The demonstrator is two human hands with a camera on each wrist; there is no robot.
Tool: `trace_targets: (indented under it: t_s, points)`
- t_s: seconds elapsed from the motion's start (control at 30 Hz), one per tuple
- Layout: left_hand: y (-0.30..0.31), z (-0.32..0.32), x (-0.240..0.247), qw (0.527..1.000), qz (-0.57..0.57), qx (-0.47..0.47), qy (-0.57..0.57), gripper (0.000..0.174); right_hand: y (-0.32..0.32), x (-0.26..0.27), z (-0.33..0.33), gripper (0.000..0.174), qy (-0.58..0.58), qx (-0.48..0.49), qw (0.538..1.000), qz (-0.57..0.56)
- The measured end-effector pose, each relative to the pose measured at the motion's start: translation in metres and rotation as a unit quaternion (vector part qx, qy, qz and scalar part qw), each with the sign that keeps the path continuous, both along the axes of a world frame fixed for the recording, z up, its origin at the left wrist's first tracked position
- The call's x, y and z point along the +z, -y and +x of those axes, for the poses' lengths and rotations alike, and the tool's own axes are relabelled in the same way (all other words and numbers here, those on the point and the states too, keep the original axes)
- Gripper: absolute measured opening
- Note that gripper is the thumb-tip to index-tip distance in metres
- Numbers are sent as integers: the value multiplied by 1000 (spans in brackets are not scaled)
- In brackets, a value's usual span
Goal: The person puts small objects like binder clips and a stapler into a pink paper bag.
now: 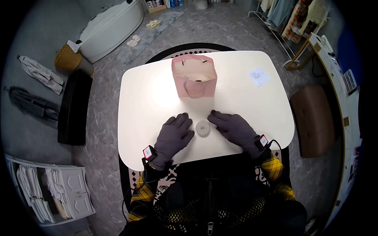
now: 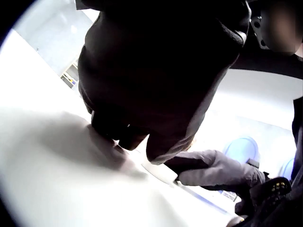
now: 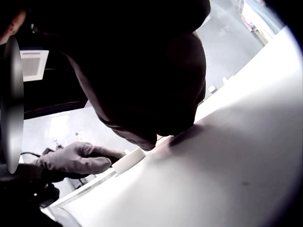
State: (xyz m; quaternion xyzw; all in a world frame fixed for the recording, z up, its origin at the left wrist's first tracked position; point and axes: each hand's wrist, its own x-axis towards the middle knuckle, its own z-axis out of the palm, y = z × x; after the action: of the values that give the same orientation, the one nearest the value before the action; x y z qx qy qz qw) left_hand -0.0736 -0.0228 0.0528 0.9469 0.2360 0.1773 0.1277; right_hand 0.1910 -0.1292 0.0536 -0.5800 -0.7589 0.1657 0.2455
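Fingers of your left hand [image 1: 173, 137] and right hand [image 1: 234, 128], both gloved, lie loosely extended on the table [image 1: 147, 98], holding nothing. Between the two hands sits the disc [image 1: 202, 128], grey and flat on the white top, just beside the left thumb and near the right hand's fingers; neither hand grips it.

Beyond it, the bag [image 1: 196, 88] stands upright, pink, its mouth open, and the paper [image 1: 259, 77] lies towards the far right corner of the table. Under the table you have a patterned rug [image 1: 181, 48] on a grey floor [image 1: 228, 31]. Past that, to your left, are a white tub [image 1: 112, 33] and slippers [image 1: 153, 23] on and beside a mat [image 1: 169, 19]; to your right, a clothes rack [image 1: 275, 33] and a brown seat [image 1: 314, 122].

Counting up, you have two hands, one disc, one bag, one paper, one tub and two pairs of slippers.
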Motion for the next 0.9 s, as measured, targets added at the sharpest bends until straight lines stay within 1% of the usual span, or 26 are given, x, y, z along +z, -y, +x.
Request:
trace_targets:
  t_s: [0.03,0.07,0.1,0.13,0.17,0.2,0.23,0.27,0.3,0.33,0.37,0.4,0.47,0.53,0.6,0.63,0.67,0.7,0.73,0.8,0.9]
  points:
    - [-1,-5,0,997,-63,25,38,38,2,2,4,46,-41,-24,999,-13]
    - [-1,-8,1,988,-126,50,75,35,4,-2,12,46,-41,-22,999,-13]
    - [5,-11,2,969,-189,122,104,31,6,-8,21,44,-89,-38,995,0]
    - [5,-16,-5,969,-189,124,104,31,5,-11,26,42,-137,-55,989,13]
    - [3,-25,-16,929,-273,165,187,29,9,12,27,41,-206,-118,965,-109]
    - [1,-35,-25,873,-353,202,267,27,10,20,34,43,-222,-173,942,-182]
    - [0,-44,-23,838,-397,253,276,27,13,19,42,44,-282,-204,919,-186]
    - [-1,-47,-22,778,-449,266,350,30,16,20,49,46,-339,-234,891,-188]
    - [1,-50,-21,729,-471,276,413,33,19,24,55,47,-422,-256,848,-193]
    - [4,-50,-10,674,-489,284,475,36,21,14,67,50,-462,-257,829,-184]
    - [-1,-49,-16,624,-484,252,559,44,22,6,75,52,-515,-246,806,-155]
    - [-1,-59,-16,610,-499,311,531,53,24,-1,81,54,-566,-235,780,-126]
    - [-2,-73,-21,603,-491,325,539,67,28,-8,93,60,-618,-233,745,-97]
    - [-9,-82,-36,554,-470,285,625,68,33,-10,100,61,-628,-275,724,-77]
    - [-13,-94,-46,501,-473,294,663,69,38,-12,106,62,-621,-309,717,-69]
    - [-13,-93,-42,501,-472,296,663,69,40,-12,109,61,-622,-318,713,-61]
    - [-12,-92,-36,488,-462,321,668,69,43,-12,112,61,-623,-326,709,-53]
    - [-12,-92,-33,475,-451,346,672,69,45,-16,116,60,-616,-326,715,-46]
    - [-12,-94,-36,475,-450,348,672,69,45,-13,117,61,-628,-336,700,-49]
    - [-13,-97,-39,487,-452,343,664,72,46,-6,113,61,-622,-343,702,-53]
    - [-11,-97,-41,493,-451,347,658,73,45,0,109,61,-613,-358,702,-59]
